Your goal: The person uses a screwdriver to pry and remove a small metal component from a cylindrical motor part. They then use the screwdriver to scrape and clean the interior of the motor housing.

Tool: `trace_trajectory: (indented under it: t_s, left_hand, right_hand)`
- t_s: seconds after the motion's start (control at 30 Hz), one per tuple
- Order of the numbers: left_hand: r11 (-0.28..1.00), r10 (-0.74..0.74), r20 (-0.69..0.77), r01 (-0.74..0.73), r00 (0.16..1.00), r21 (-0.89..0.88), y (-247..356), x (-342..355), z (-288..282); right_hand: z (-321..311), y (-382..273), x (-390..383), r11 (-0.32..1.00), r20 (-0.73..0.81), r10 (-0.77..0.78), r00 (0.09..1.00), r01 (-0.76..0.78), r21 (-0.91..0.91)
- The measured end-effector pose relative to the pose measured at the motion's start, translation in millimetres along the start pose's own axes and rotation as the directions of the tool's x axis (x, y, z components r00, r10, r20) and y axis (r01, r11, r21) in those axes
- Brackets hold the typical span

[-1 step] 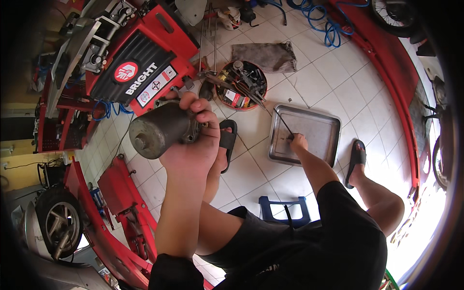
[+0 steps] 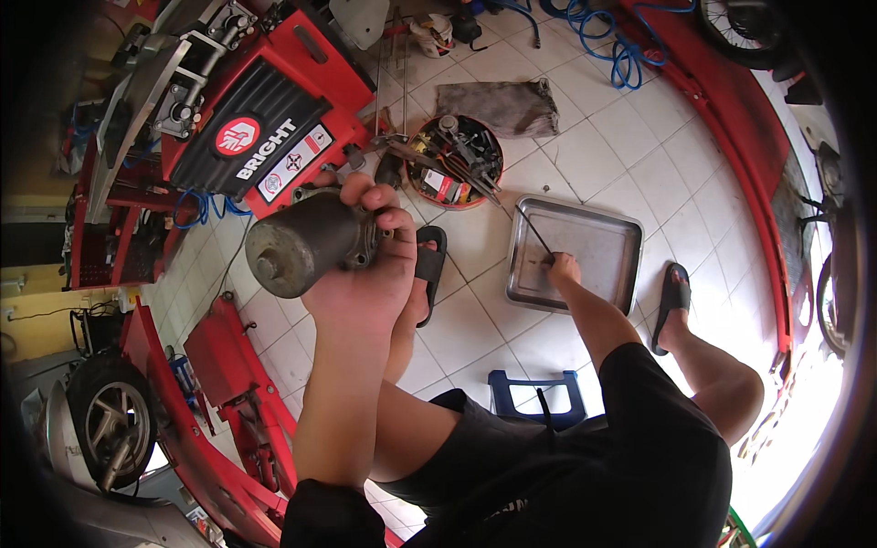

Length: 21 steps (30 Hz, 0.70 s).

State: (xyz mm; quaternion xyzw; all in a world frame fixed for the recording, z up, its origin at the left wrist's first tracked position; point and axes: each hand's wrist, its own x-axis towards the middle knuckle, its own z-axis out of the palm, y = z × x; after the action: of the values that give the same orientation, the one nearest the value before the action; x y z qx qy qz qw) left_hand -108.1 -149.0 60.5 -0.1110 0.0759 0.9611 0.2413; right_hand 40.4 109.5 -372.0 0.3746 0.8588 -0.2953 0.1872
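Note:
My left hand (image 2: 379,260) is raised at centre-left, fingers wrapped round a dark, worn metal cylindrical housing (image 2: 306,242), like a small motor, with a round boss on its end and a flange under my fingers. Lower and to the right, my right hand (image 2: 564,272) grips a thin dark rod-like tool (image 2: 534,228) over a shallow steel tray (image 2: 603,217) on the tiled floor. The rod slants up-left toward the tray's far corner; its gripped end is hidden by my fingers.
Red workshop machine (image 2: 320,82), tub of tools (image 2: 457,160), grey rag (image 2: 498,105), blue hoses (image 2: 621,55), dark blue stool (image 2: 566,397) by my legs, red metal rails (image 2: 776,301), motorcycle wheel (image 2: 110,416) at left. My sandalled feet (image 2: 673,310) flank the tray.

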Motion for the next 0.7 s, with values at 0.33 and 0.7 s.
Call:
trace_trajectory:
  t_s: [0.33, 0.7]
  left_hand:
    - [0.998, -0.016, -0.015, 0.017, 1.000, 0.057, -42, -14, 22]
    - [0.931, -0.349, 0.131, 0.328, 0.928, 0.163, -119, -28, -8]
  right_hand:
    - [-86, 10, -63, 0.896, -0.150, -0.298, 0.943, 0.331, 0.296]
    - [-327, -73, -264, 0.602, -0.215, -0.408, 0.888, 0.438, 0.667]
